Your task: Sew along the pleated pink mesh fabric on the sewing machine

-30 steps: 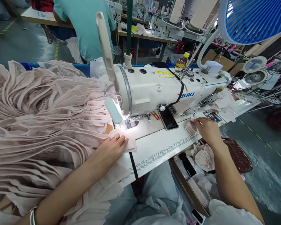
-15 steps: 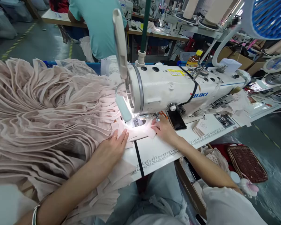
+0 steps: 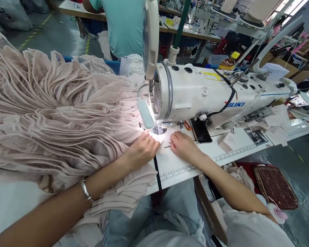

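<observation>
Cloth [image 3: 67, 113] heaps up on the left, folds packed so tightly that single pieces are hard to pick out. Left hand [image 3: 144, 151] next, slightly blurred, fingers curled at the cloth's edge beside the lamp [image 3: 145, 115]; whether they pinch anything, I can't tell. Between the hands there's the pale scrap [image 3: 166, 138], washed out by glare, its outline half lost. Right hand [image 3: 182, 145] at the scrap's far side, fingers bent and bunched, their undersides turned from us, so no telling that grip either.

Out to the room: grey floor [image 3: 59, 34] with yellow stripes, a person in teal [image 3: 125, 31] cut off at the top, then the big white machine [image 3: 195, 92] stretching over the white bench [image 3: 170, 162]. Phone [image 3: 201, 130] at its base, ruler [image 3: 234, 151] markings along the front, tags [image 3: 228, 142] in a slanted stack, a dark photo [image 3: 256, 136], and lower right a brown basket [image 3: 275, 187].

And the change! Half a second back the left hand lay flat, fingers spread; now it's drawn in, knuckles up, nearer the right. The right hand, over at the tags a second ago, stays by the scrap.
</observation>
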